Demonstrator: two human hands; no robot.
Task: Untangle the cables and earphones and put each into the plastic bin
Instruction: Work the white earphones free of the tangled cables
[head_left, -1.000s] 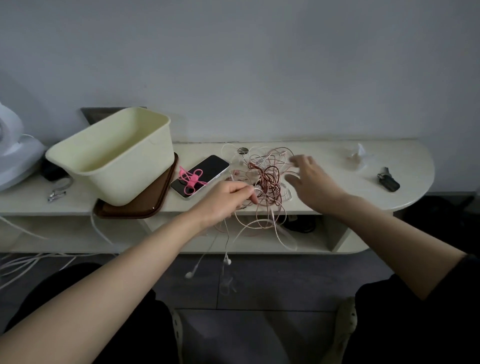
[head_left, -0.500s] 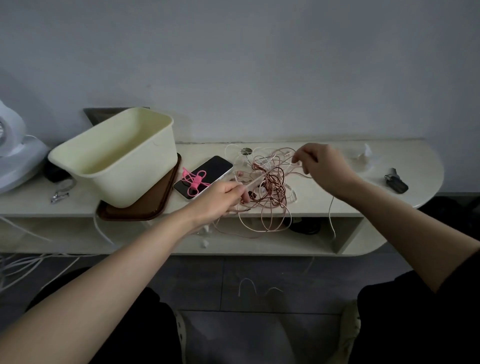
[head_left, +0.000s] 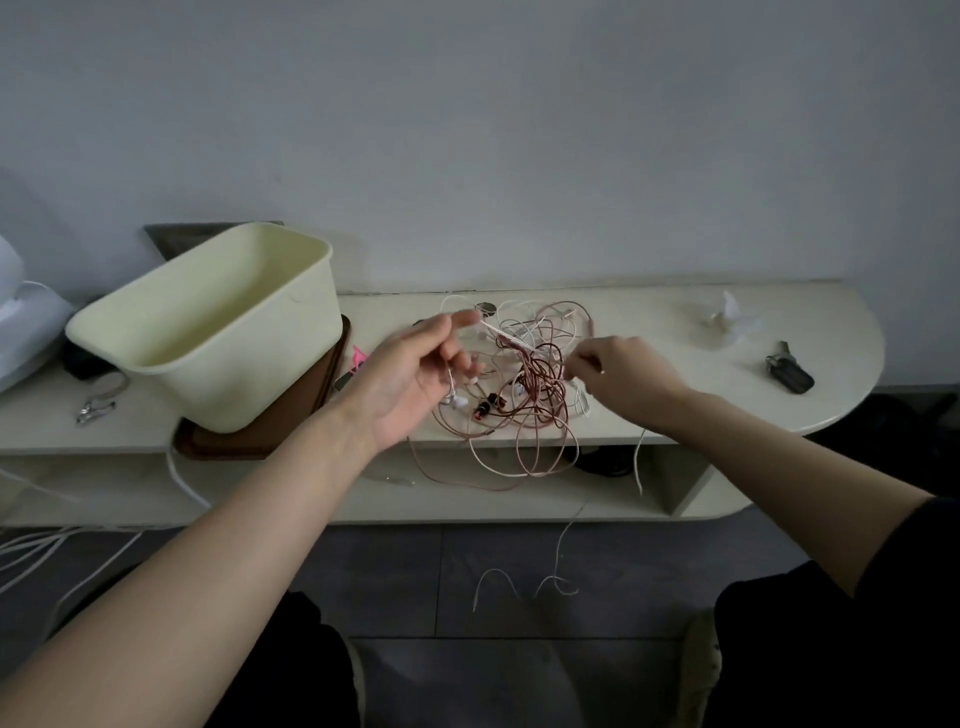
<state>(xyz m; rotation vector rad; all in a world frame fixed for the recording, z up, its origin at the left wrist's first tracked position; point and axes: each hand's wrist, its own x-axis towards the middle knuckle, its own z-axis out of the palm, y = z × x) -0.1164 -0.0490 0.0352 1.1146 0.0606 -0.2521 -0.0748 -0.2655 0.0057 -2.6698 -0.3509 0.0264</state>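
A tangle of cables (head_left: 530, 384), dark red, pinkish and white, lies on the cream shelf top (head_left: 649, 317), with loops hanging over its front edge. My left hand (head_left: 415, 379) is raised palm-up to the left of the tangle and pinches a white earphone cable; a white earbud (head_left: 457, 401) dangles under it. My right hand (head_left: 618, 371) sits at the tangle's right side and pinches a thin white cable that trails down to the floor (head_left: 561, 551). The cream plastic bin (head_left: 218, 327) stands at the left on a brown tray (head_left: 291, 415); its inside looks bare.
A phone with a pink cable tie (head_left: 358, 358) lies mostly hidden behind my left hand. Keys (head_left: 789, 371) and a crumpled tissue (head_left: 727, 317) lie at the right end. A metal clip (head_left: 96, 408) and a white appliance (head_left: 21, 322) are at far left. White cables lie on the floor (head_left: 41, 551).
My left hand has risen and turned palm-up, lifting a white cable. My right hand has dropped from the back of the tangle to its right side, still pinching a white cable.
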